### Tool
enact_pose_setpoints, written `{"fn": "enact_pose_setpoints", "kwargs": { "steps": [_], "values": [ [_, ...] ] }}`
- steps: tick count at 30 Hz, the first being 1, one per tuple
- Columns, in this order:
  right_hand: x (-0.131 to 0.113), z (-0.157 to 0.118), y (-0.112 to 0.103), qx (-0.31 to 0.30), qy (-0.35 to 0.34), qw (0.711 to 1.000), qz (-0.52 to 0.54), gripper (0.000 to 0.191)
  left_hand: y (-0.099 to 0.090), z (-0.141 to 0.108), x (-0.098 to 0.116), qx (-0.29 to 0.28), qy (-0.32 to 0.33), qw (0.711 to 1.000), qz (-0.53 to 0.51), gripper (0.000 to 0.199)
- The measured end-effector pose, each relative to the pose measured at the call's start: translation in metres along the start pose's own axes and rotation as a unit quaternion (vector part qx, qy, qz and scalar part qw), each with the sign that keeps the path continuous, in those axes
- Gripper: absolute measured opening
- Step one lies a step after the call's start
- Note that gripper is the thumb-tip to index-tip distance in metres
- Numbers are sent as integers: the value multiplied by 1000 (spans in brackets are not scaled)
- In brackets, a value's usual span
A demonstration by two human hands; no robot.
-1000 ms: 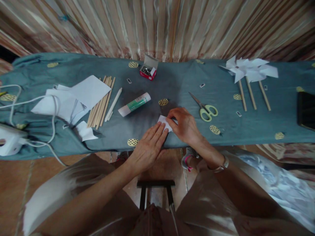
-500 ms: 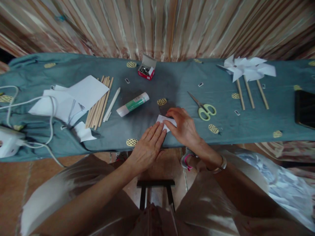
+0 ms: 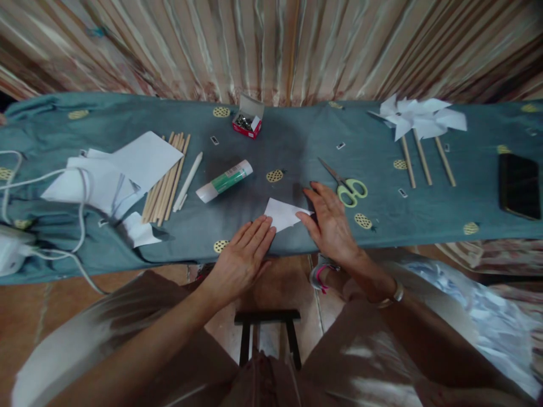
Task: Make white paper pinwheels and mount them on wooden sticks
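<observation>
A small folded piece of white paper (image 3: 283,215) lies on the cloth in front of me, wide at its left and narrowing to a point at its right. My left hand (image 3: 244,254) is stretched flat, its fingertips resting on the paper's left edge. The thumb of my right hand (image 3: 331,226) touches the pointed right end, while the other fingers are spread apart on the cloth beyond it. Green-handled scissors (image 3: 350,189) lie just past my right hand, their blades partly spread. A glue stick (image 3: 224,181) with a green label lies beyond my left hand.
Leftward are a white pen (image 3: 189,180), several wooden sticks (image 3: 167,189), white paper sheets (image 3: 146,161) and a white cable (image 3: 85,217). A red box of small metal pieces (image 3: 248,125) stands at the back. Paper pinwheels (image 3: 424,118) and a black phone (image 3: 520,185) lie rightward.
My hands have moved apart, the right one sliding along the paper to its pointed end. More of the folded paper shows between them. The view has shifted slightly.
</observation>
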State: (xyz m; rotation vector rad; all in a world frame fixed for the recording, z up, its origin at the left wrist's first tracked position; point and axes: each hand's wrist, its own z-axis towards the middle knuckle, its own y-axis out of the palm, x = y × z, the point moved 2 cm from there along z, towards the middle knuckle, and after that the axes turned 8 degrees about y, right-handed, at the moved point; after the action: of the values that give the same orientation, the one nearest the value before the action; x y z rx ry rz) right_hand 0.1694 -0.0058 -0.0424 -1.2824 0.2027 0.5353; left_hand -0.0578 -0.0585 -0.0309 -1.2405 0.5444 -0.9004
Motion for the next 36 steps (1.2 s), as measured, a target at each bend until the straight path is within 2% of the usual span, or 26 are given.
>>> {"fn": "enact_pose_setpoints", "kwargs": {
  "steps": [5, 9, 13, 17, 19, 24, 28, 33, 36],
  "values": [
    [12, -1, -5, 13, 12, 1000, 16, 44, -13, -22, -11, 34, 17, 999, -9, 39],
    [14, -1, -5, 20, 1, 1000, 23, 37, -21, -33, -14, 47, 7, 998, -36, 36],
    [15, 0, -6, 18, 0, 999, 35, 34, -23, -36, -15, 61, 3, 996, -61, 34],
    [8, 5, -12, 9, 27, 996, 87, 35, -28, -31, -20, 107, -16, 991, -84, 21],
    [0, 10, -15, -10, 36, 992, 119, 36, -31, -26, -24, 121, -36, 987, -98, 18],
    [-18, 23, -9, -95, 10, 985, 147, 40, -33, -14, -31, 116, -120, 973, -161, 26],
    [-21, 33, -2, -141, 22, 976, 162, 30, -31, -8, -36, 94, -191, 952, -220, 32],
    [-25, 34, -4, -153, 44, 962, 221, 12, -30, -2, -43, 95, -301, 899, -304, 44],
    [-28, 30, -7, -140, 24, 960, 243, 12, -29, 4, -46, 104, -321, 875, -348, 58]
  ]
}}
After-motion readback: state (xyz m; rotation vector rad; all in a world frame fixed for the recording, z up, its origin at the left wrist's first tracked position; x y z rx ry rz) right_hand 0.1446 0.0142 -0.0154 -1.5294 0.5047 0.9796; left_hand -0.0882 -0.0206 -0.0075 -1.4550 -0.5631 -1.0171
